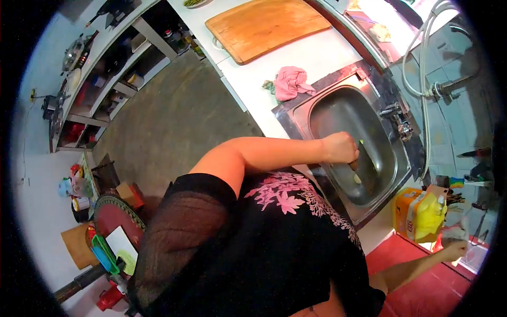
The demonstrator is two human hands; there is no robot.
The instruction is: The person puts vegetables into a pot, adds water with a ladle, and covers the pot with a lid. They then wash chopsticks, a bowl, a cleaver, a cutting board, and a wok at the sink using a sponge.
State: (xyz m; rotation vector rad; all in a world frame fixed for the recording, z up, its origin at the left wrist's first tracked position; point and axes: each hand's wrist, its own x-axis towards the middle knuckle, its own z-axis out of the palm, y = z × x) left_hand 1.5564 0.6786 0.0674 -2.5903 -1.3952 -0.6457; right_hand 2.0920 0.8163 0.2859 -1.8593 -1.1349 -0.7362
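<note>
Over the steel sink (335, 113), my left hand (340, 148) is closed with its knuckles up; what it holds, if anything, is hidden beneath it. Small pale green pieces lie in the basin, one (357, 179) just below this hand. My right hand (454, 251) reaches out at the lower right, beyond the yellow package (420, 214). Its fingers look closed near something pale and translucent, too small and blurred to name.
A wooden cutting board (266, 26) and a pink cloth (291, 83) rest on the white counter (240, 79). The faucet (402, 127) and white hoses (424, 95) are beyond the sink. At left stand open shelves and a round table (113, 214).
</note>
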